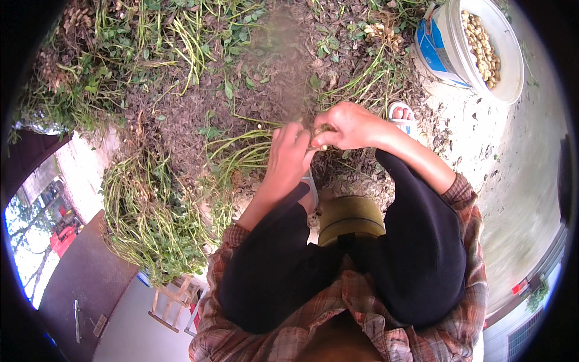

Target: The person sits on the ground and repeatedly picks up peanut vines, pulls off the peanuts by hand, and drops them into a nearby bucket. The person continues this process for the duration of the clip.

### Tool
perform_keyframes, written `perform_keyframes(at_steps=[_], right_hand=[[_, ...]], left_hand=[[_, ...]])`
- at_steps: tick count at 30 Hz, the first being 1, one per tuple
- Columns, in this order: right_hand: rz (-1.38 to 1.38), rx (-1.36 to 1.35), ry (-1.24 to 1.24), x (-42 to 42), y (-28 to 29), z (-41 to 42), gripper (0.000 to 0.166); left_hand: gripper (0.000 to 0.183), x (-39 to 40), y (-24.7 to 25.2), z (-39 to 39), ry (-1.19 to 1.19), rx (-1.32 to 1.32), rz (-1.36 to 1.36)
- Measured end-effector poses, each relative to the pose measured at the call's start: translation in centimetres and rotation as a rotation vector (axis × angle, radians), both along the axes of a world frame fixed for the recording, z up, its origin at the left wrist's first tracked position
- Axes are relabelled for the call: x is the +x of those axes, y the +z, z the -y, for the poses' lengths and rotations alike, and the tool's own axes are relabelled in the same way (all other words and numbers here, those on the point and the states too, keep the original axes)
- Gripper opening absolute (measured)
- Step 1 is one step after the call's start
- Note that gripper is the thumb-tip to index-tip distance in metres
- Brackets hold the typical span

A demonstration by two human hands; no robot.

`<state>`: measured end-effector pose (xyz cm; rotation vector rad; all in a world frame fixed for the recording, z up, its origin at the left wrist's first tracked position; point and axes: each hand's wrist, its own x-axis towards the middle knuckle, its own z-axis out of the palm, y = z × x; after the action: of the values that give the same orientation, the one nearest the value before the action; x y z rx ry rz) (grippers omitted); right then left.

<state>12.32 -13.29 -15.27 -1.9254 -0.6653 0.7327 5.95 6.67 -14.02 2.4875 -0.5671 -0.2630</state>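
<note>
My left hand (289,151) is closed around a bunch of green peanut plant stems (244,147), whose stalks trail out to the left. Close beside it, my right hand (346,126) pinches at the root end of the same bunch, where small pale pods partly show between the fingers. Both hands are above the littered ground, in front of my knees. A white bucket (441,50) with a blue label stands at the upper right, holding shelled-on peanuts (481,52). Another peanut plant with pods (382,36) lies on the ground left of the bucket.
A large heap of peanut plants (149,217) is at my left, and more plants (194,40) spread across the upper left. Dry leaves (181,108) cover the ground. I sit on a yellowish round seat (350,217). A wooden chair (174,298) and a brown door (90,271) are at lower left.
</note>
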Motion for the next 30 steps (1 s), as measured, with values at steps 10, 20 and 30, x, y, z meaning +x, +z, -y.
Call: perform_keyframes(at_steps=[10, 20, 30], right_hand=[[-0.013, 0.098, -0.085, -1.4, -2.0, 0.3, 0.020], [-0.281, 0.121, -0.016, -2.2, -3.7, 1.4, 0.036], [-0.735, -0.009, 0.088, -0.8, -3.6, 1.8, 0.077]], left_hand=[[0.031, 0.1, -0.4, 0.5, -0.155, 0.095, 0.100], [0.033, -0.3, -0.6, 0.6, -0.164, 0.069, 0.193], [0.039, -0.2, -0.3, 0.4, -0.158, 0.058, 0.199]])
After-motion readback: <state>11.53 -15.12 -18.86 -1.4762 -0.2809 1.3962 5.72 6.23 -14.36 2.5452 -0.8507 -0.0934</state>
